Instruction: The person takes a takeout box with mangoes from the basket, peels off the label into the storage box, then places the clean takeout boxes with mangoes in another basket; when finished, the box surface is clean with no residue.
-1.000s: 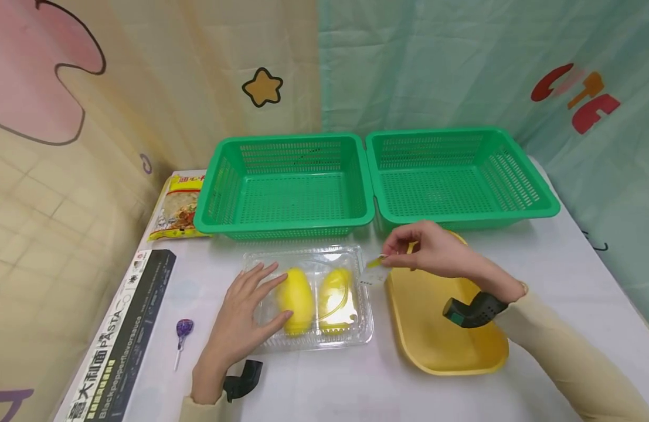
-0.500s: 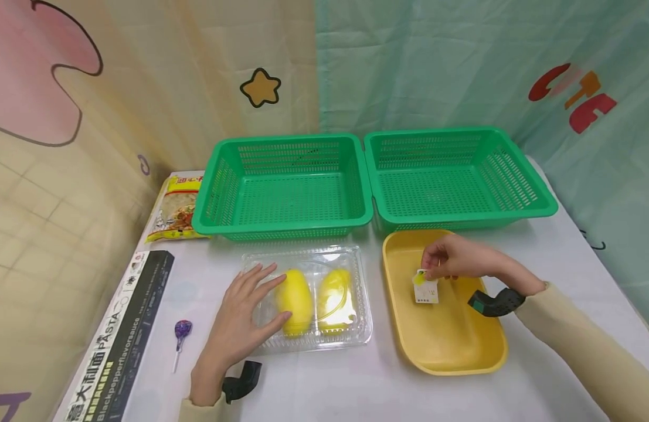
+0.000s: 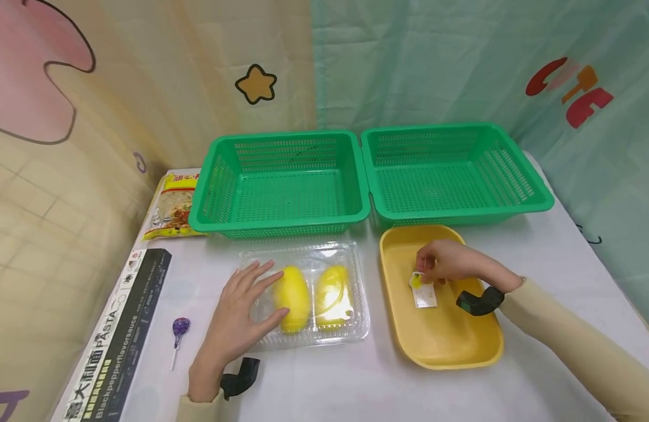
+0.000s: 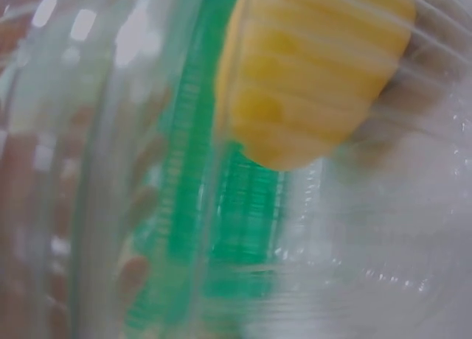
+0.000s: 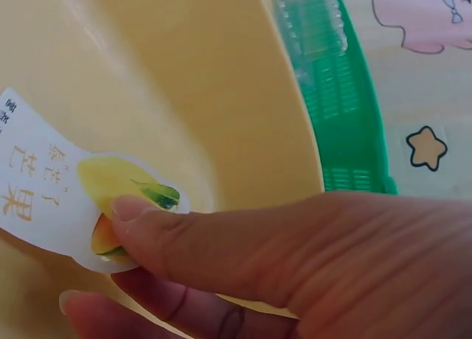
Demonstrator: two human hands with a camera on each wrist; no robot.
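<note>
The right hand point(image 3: 448, 261) pinches a small white card point(image 3: 425, 295) over the yellow tray point(image 3: 445, 346). In the right wrist view the thumb lies on the mango picture of the card point(image 5: 37, 180), the fingers beneath it. A clear plastic box point(image 3: 358, 328) holds two yellow, mango-like items point(image 3: 292, 299), point(image 3: 332, 293). The left hand point(image 3: 237, 319), fingers spread, rests at the box's left side. The left wrist view looks through clear plastic at one yellow item point(image 4: 310, 74); the hand's contact is blurred there.
Two green baskets point(image 3: 279, 225), point(image 3: 461, 215) stand side by side at the back. On the left lie a yellow food packet point(image 3: 175, 208), a long black and white pasta box point(image 3: 129, 334) and a purple lollipop point(image 3: 180, 327).
The right hand has carried the card rightward from beside the clear box to over the yellow tray, then slightly lower. The left hand has stayed at the box.
</note>
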